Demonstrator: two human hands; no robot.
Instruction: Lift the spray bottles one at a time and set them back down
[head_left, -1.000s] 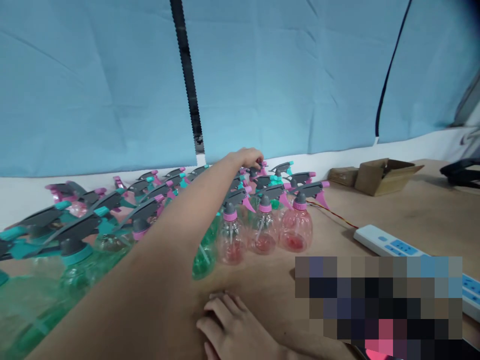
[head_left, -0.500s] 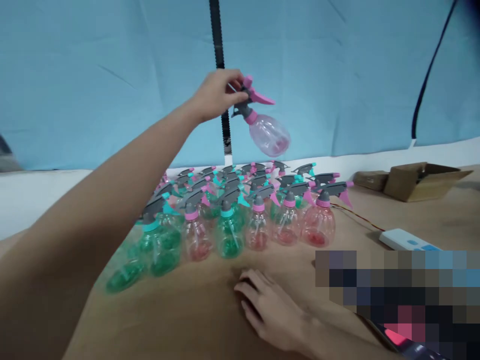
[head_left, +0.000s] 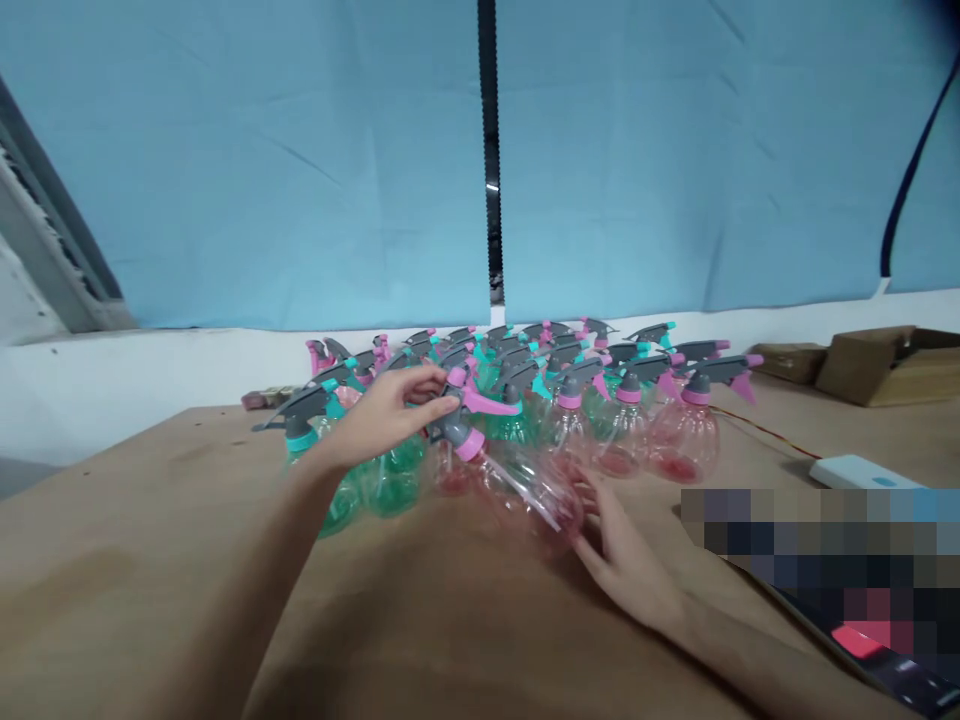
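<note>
Left hand (head_left: 427, 395) grips the pink bottle's (head_left: 529, 490) head, nozzle up! Its base slants down-right, right hand (head_left: 619, 545) cupping it.

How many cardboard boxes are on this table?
2 in view: an open box at the far right, cut off by the picture's edge, and a lower box just left of it. Others may be hidden.

Spray bottles (head_left: 684, 440) crowding a table (head_left: 112, 580) suggest a workshop
</note>
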